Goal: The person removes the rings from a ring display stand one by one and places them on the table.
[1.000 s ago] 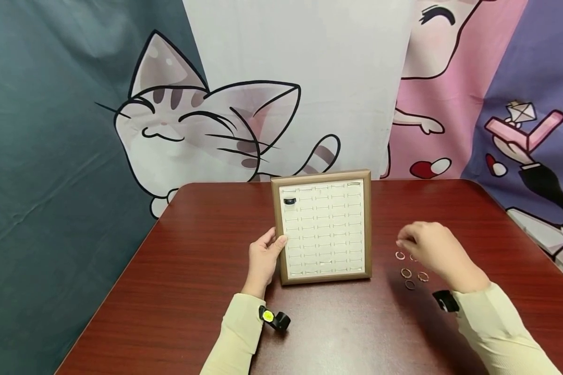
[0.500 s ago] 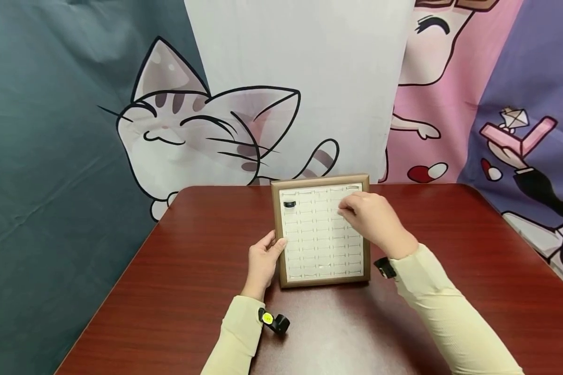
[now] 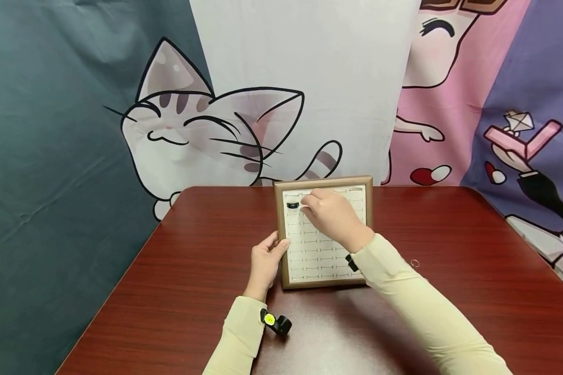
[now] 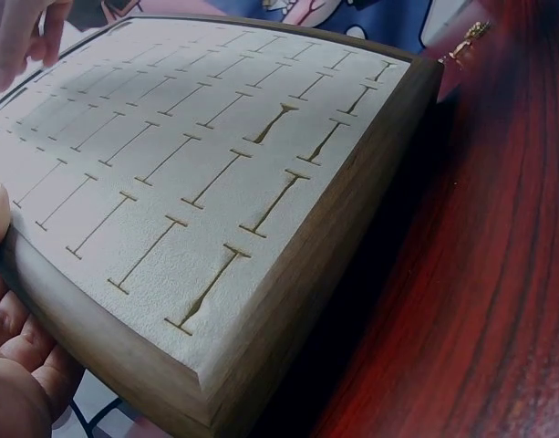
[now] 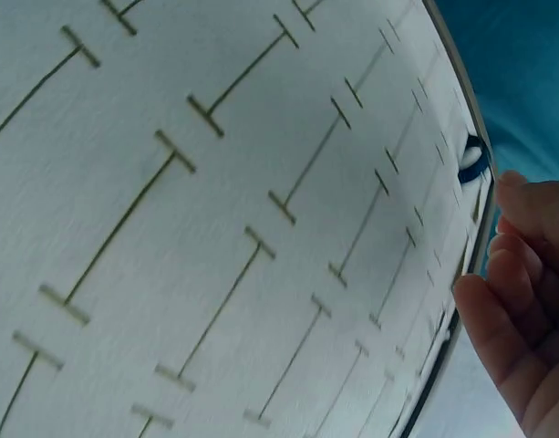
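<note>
My left hand [image 3: 265, 263] grips the left edge of a wood-framed ring display board [image 3: 311, 255], thumb on the front and fingers behind. The board stands tilted back on the table, its white padded face cut with rows of slots. A black ring [image 3: 293, 205] sits in a slot at the upper left, and a thin ring [image 3: 356, 189] shows at the upper right. Just right of the black ring, my right hand [image 3: 333, 214] is at the board with thumb and fingers brought together. They seem to pinch a small ring, which is almost wholly hidden.
A loose ring [image 3: 415, 263] lies on the red-brown wooden table [image 3: 192, 250], right of the board; my right sleeve [image 3: 417, 297] covers the spot beside it. Behind the table hangs a cartoon cat curtain [image 3: 192, 140].
My right hand has moved left from above the loose rings, across the board's face, to beside the black ring. My left hand keeps its grip on the board.
</note>
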